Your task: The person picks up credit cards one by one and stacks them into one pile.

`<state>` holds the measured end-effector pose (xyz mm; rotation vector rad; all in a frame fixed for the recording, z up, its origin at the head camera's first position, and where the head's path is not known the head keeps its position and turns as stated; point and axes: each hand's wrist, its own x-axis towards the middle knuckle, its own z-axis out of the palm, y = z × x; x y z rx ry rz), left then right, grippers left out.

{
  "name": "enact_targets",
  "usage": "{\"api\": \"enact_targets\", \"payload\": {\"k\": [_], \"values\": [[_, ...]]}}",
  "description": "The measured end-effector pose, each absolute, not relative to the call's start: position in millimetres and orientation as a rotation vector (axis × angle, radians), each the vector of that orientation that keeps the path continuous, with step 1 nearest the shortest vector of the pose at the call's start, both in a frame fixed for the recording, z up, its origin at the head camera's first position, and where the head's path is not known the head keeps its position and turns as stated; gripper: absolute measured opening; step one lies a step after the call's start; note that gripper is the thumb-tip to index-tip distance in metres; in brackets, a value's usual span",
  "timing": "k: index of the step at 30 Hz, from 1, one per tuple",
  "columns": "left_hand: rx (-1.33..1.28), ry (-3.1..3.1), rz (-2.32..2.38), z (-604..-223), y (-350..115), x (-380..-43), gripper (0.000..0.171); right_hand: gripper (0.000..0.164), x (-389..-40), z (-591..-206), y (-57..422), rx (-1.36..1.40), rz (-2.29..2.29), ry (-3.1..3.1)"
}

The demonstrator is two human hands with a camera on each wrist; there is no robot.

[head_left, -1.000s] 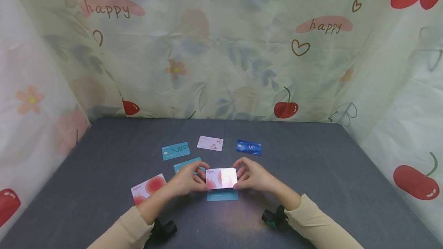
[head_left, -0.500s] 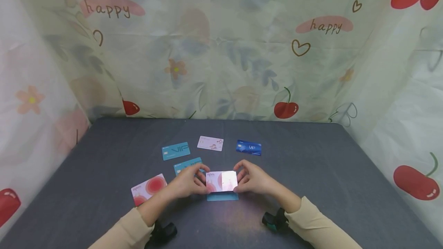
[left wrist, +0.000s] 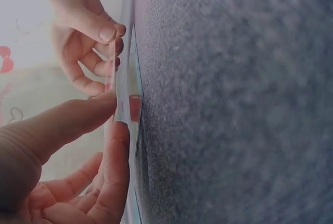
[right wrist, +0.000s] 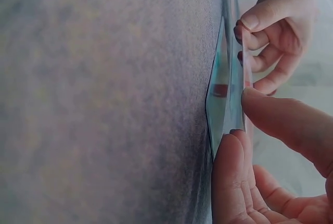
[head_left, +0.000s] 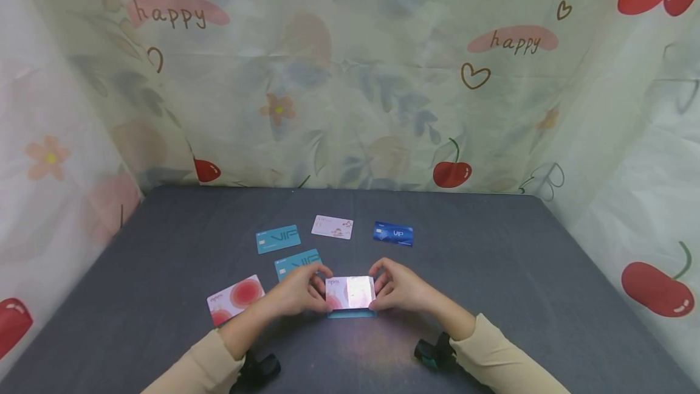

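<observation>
A pink card [head_left: 337, 292] with reddish circles and a bright glare on its right half is held level between both hands. My left hand [head_left: 302, 289] pinches its left end between thumb and fingers. At the right end, my right hand [head_left: 397, 285] grips it the same way. Under it a teal card [head_left: 352, 314] shows only as a strip along the near edge; the rest is hidden. Both wrist views catch the pink card [left wrist: 112, 60] [right wrist: 246, 60] edge-on, apart from the table surface, with the teal card [left wrist: 138, 86] [right wrist: 213, 107] below it.
Around the hands lie a pink card with red circles [head_left: 235, 298], a teal VIP card [head_left: 278, 239], another teal card [head_left: 295, 262] partly behind the left hand, a pale pink card [head_left: 332, 227] and a blue VIP card [head_left: 393, 233]. A printed curtain [head_left: 350, 108] encloses the dark table [head_left: 492, 248].
Both hands have moved slightly towards the person with the pink card, so it covers more of the teal card under it. The other cards have stayed in place.
</observation>
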<state>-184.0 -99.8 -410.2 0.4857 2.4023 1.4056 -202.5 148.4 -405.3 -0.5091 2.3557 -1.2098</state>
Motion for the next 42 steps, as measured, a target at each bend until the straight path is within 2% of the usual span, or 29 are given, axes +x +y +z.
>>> {"api": "enact_targets", "payload": {"k": [42], "values": [[0.496, 2.544, 1.154, -411.0, -90.9, -181.4, 0.050, 0.052, -200.7, -408.6, 147.3, -0.556, -1.166, 2.347]]}}
